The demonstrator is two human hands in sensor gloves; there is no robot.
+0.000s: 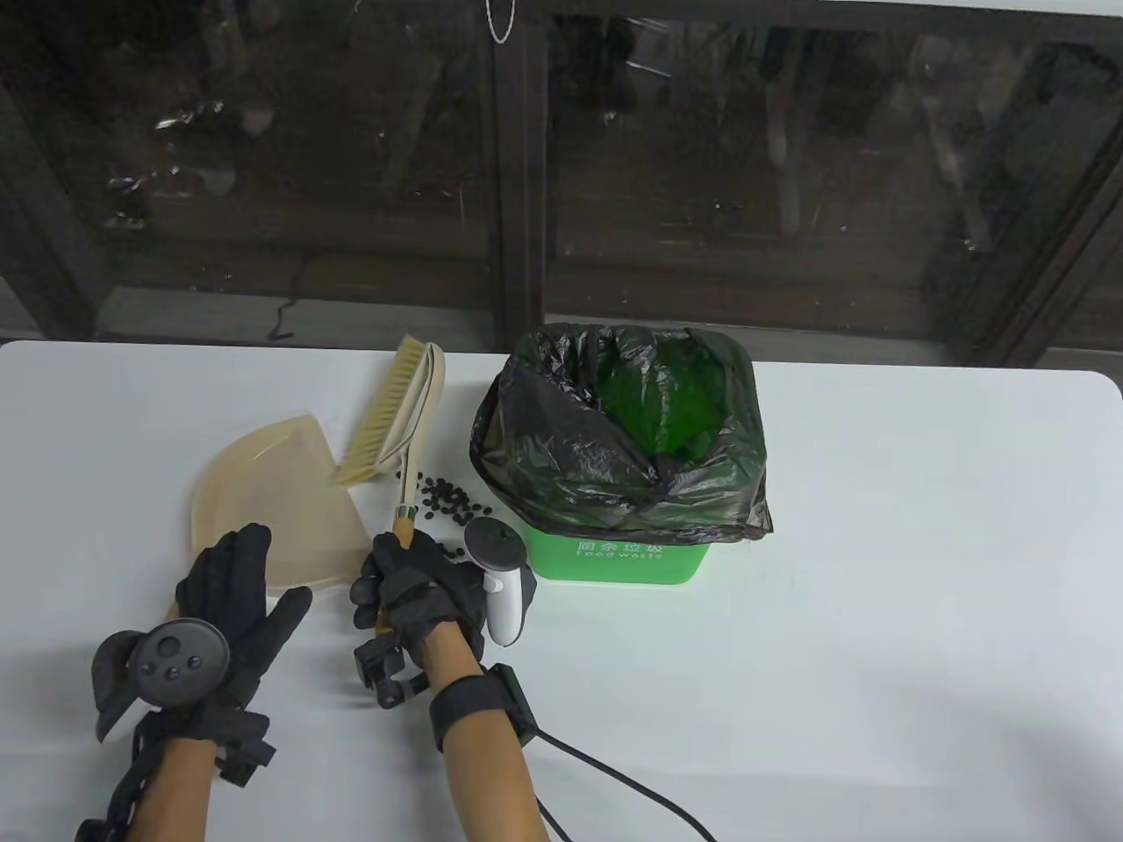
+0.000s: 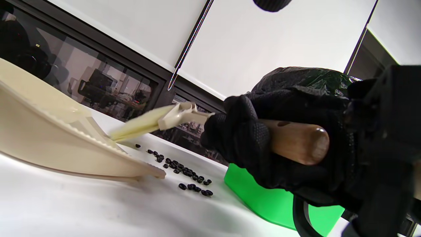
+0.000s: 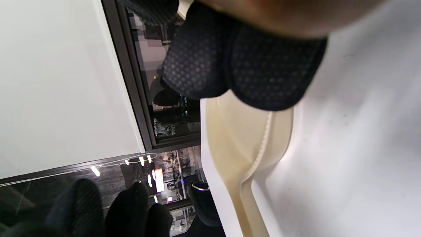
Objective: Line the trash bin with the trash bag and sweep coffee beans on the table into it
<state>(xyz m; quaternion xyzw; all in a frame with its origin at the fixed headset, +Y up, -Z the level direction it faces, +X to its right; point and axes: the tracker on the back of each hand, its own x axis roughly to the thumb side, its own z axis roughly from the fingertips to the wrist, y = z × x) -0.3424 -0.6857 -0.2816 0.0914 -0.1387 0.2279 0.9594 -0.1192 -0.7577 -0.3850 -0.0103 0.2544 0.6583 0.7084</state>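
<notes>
A green trash bin (image 1: pixel 614 561) stands mid-table, lined with a black trash bag (image 1: pixel 561 456) folded over its rim. Left of it lie several dark coffee beans (image 1: pixel 447 502), also seen as beans (image 2: pixel 187 174). My right hand (image 1: pixel 386 588) grips the wooden handle (image 2: pixel 296 140) of a beige brush (image 1: pixel 390 421), whose bristle head points away, beside the beans. A beige dustpan (image 1: pixel 272 500) lies to the left of the brush. My left hand (image 1: pixel 237 588) lies with straight fingers over the dustpan's near edge; its handle is hidden under the hand.
The white table (image 1: pixel 877 570) stretches wide to the right of the bin and in front of my hands. A dark glass wall runs along the table's far edge. A cable trails from my right wrist toward the near edge.
</notes>
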